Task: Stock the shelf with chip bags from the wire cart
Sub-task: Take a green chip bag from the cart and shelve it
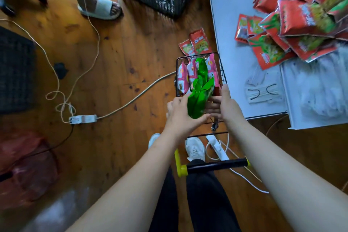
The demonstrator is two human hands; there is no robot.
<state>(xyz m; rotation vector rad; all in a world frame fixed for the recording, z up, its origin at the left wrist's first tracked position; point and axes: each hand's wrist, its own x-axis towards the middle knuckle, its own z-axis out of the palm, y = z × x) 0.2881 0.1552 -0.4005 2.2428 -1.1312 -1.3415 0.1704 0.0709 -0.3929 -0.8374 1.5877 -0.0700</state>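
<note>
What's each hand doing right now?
Left hand: closed on the green chip bags over the wire cart.
Right hand: also gripping the green chip bags from the other side.

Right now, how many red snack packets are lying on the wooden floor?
2: one red packet beside the white shelf, a smaller packet overlapping its left side. The wire cart may hide more.
</note>
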